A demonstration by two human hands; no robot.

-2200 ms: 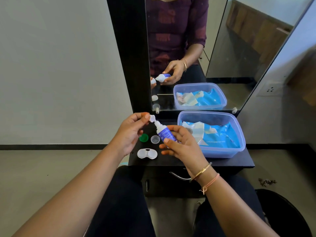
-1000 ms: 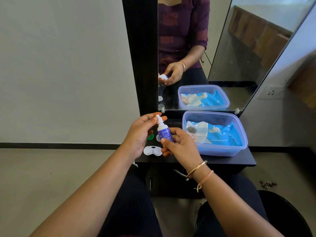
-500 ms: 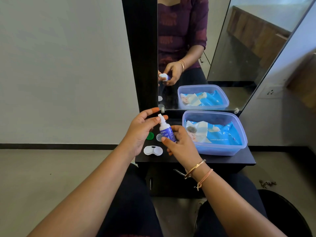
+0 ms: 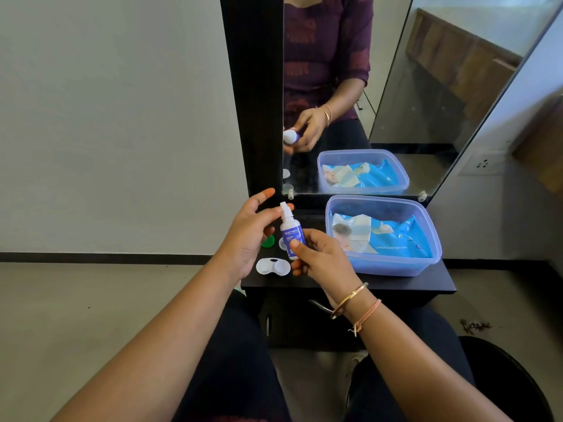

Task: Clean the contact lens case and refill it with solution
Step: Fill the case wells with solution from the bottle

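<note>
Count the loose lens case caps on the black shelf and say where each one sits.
2: a green cap beside the left hand, and a clear cap right of it, partly hidden behind the solution bottle.

Lens case left of tub

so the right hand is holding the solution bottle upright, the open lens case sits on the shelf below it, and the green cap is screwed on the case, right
Not quite: in the head view the green cap lies loose on the shelf, behind the lens case, not screwed on. The right hand does hold the solution bottle upright above the open case.
</note>
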